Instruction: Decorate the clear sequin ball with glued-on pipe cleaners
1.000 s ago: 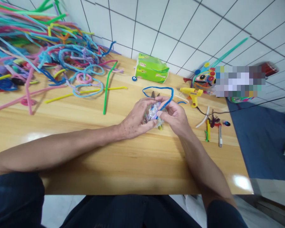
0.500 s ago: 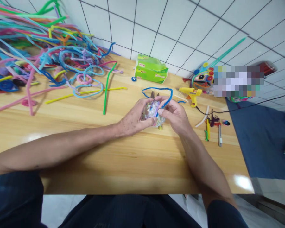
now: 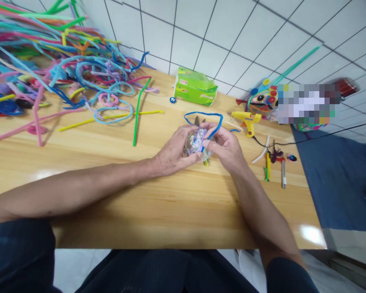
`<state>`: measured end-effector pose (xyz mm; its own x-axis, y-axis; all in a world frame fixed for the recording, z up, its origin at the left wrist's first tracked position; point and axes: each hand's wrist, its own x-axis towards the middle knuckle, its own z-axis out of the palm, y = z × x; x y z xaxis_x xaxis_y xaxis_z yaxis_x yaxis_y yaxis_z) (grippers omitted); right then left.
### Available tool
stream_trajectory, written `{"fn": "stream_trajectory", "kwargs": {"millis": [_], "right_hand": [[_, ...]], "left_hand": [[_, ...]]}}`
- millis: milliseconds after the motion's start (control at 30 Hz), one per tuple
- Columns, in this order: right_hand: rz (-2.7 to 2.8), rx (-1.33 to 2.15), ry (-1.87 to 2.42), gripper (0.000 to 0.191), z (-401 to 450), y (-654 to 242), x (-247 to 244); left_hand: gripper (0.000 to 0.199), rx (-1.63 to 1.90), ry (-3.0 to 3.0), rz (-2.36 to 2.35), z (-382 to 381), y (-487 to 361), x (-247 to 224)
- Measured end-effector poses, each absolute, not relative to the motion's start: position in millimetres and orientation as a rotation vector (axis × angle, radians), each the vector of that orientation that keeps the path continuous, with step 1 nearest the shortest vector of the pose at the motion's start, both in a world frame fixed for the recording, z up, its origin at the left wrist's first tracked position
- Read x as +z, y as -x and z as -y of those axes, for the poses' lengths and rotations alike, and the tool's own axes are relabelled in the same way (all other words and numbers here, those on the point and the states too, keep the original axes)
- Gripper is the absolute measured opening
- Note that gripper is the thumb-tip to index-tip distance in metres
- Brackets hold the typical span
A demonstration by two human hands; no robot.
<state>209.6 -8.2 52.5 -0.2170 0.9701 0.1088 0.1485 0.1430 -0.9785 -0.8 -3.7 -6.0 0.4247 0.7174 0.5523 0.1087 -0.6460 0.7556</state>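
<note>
Clear plastic piece (image 3: 195, 140), with lilac strip (image 3: 204, 133): sitting between both hands over the wooden table (image 3: 146, 207); contact with the wood, cannot tell.
Left hand (image 3: 177, 149): clamping the piece's near side, thumb and fingers spread around it.
Right hand (image 3: 227, 147): pinching a blue pipe cleaner (image 3: 221, 121) between thumb and fingers against the strip; the slack loop is arching beyond the hands.
Handling, advised: the left hand should be bracing without squeezing, as the wall is probably flexing easily; the right should be pressing in short lengths, following the strip's edge, and guiding the loop clear of the dark-tipped tool (image 3: 197, 121) just behind.
Nearby, right: yellow glue gun (image 3: 247, 118), lying within likely reach, its nozzle pointing left.
</note>
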Motion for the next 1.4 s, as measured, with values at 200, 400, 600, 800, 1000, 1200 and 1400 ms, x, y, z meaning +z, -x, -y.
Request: {"fn": "stream_trajectory", "kwargs": {"millis": [200, 400, 600, 800, 1000, 1200, 1400], "right_hand": [[1.555, 1.181, 1.124, 0.015, 8.8, -210.3, 53.6], [1.475, 1.229, 1.184, 0.017, 8.4, -210.7, 55.9], [1.488, 1.234, 1.182, 0.017, 10.3, -209.1, 58.6], [1.514, 1.237, 1.167, 0.017, 10.3, -210.5, 60.6], [1.557, 1.255, 1.173, 0.017, 11.7, -215.2, 65.1], [1.604, 1.227, 1.157, 0.017, 11.7, -216.4, 62.4], [1.643, 1.174, 1.148, 0.016, 12.2, -214.8, 59.7]], "left_hand": [[0.063, 1.194, -1.971, -0.752, 6.0, -1.1, -2.4], [0.061, 1.19, -2.001, -0.768, 7.9, -1.1, -1.1], [0.063, 1.228, -2.048, -0.735, 7.6, -0.6, -5.4], [0.066, 1.241, -2.075, -0.722, 7.9, 0.2, -4.6], [0.07, 1.23, -2.17, -0.704, 7.5, 0.6, -4.9], [0.067, 1.284, -2.127, -0.668, 7.2, -0.8, -7.6], [0.066, 1.247, -2.035, -0.664, 8.0, -1.3, -7.6]]}}
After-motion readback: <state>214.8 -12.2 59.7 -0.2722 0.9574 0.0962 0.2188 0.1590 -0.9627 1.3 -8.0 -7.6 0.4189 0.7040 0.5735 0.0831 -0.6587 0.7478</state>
